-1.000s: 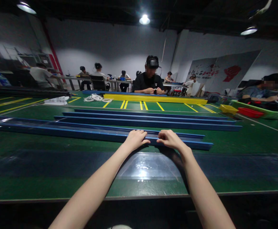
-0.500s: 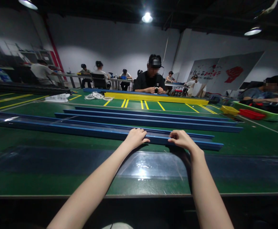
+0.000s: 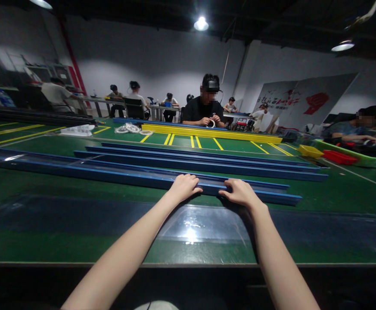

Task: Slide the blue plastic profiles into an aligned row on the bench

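Observation:
A long blue channel (image 3: pixel 136 180) lies crosswise in front of me, its trough facing up. My left hand (image 3: pixel 185 186) is closed over its near wall, with the fingers inside the trough and the thumb on the outer side. To the right, my right hand (image 3: pixel 239 192) grips the same wall with curled fingers, its thumb pointing left. Glints at the channel's left part suggest clear plastic in the trough. Between my forearms and beyond them, a wide transparent plastic strip (image 3: pixel 110 217) lies flat along the table's near edge.
More blue channels (image 3: pixel 207 165) lie parallel just behind. Farther back are a yellow channel (image 3: pixel 207 131), white coiled rings (image 3: pixel 128 128) and a plastic bag (image 3: pixel 78 130). Yellow (image 3: pixel 309 151), red (image 3: pixel 339 156) and green (image 3: pixel 371 160) bins stand right. A person (image 3: pixel 203 105) sits opposite, holding a white ring.
My right hand has slid slightly left along the blue channel, toward my left hand, which has stayed put. The person opposite now holds up a white ring.

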`<state>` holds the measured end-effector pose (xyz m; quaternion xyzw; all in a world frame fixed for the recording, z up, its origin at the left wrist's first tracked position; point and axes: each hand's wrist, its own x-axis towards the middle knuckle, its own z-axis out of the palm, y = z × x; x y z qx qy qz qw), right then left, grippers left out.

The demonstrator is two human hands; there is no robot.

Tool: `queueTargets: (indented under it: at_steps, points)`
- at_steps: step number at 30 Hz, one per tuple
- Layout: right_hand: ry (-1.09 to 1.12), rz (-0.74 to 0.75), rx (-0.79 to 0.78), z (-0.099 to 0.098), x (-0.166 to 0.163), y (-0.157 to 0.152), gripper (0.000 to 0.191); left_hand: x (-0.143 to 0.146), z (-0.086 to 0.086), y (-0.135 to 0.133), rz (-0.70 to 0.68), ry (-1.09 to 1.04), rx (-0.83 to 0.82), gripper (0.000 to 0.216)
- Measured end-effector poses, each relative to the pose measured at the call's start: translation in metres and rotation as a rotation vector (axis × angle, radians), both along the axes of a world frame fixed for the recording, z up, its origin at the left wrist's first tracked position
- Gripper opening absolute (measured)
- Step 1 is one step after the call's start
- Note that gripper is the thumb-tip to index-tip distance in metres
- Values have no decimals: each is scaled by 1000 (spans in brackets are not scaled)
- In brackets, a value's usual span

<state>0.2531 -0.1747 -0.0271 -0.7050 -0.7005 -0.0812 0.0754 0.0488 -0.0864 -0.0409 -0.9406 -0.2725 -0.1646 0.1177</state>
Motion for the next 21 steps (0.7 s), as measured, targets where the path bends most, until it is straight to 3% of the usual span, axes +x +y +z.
queueTargets:
  at_steps: [7,21]
  points:
    - [66,117,61,-1,-17,7,23,0,-1,0,4,7,5,31]
    - [158,57,-5,7,-11,9,24,-2,-2,0,-8,-1,0,31]
